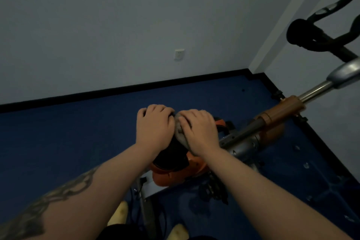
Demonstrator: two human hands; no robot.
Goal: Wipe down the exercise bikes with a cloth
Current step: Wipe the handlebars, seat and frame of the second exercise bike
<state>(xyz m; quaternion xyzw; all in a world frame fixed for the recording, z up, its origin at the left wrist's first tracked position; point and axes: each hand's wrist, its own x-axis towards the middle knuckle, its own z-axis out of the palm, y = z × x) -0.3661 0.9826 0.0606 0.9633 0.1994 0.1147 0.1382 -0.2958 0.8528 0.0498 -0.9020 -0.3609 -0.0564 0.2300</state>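
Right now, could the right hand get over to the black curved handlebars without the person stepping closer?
Probably not. The right hand holds the grey cloth on the black saddle, while the black curved handlebars sit beyond the long silver-and-brown frame post. Nothing blocks the way, though.

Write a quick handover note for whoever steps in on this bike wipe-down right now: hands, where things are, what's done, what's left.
Left hand: curled over the front of the black saddle, steadying it.
Right hand: pressing the grey cloth onto the saddle top.
Exercise bike: orange frame below, handlebars far right.
Done: saddle wipe is under way; how much is covered cannot be told.
Left: the rest of the saddle, seat post, frame, handlebars.
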